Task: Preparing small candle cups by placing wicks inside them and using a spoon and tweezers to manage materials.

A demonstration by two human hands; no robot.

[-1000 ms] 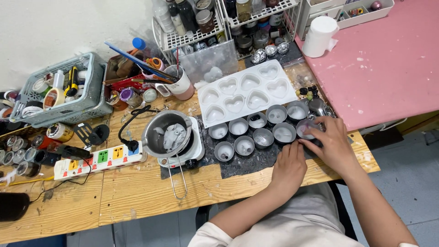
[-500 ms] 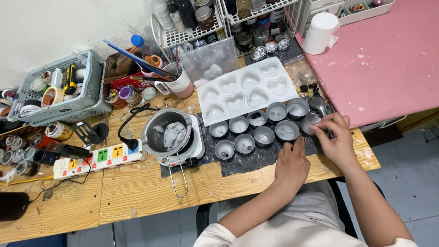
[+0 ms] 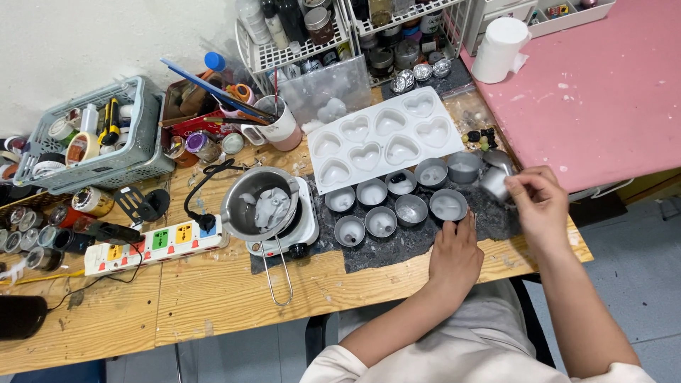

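Right hand (image 3: 540, 206) lifts tin cup (image 3: 494, 183); wax-filled tins (image 3: 397, 202) below.

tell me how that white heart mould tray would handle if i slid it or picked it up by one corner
The white heart mould tray looks thin and rubbery, so it would probably sag if lifted by a corner. Its cavities look empty, so likely light. Lying flat, it should slide without tipping.

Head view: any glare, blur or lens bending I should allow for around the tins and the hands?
Head view: even, soft light with faint shadows; small glints on the metal tins and the pot. The right hand and the tin it holds are slightly motion-blurred; the left hand is sharp. Wide-angle bending curves the table edge toward the corners.
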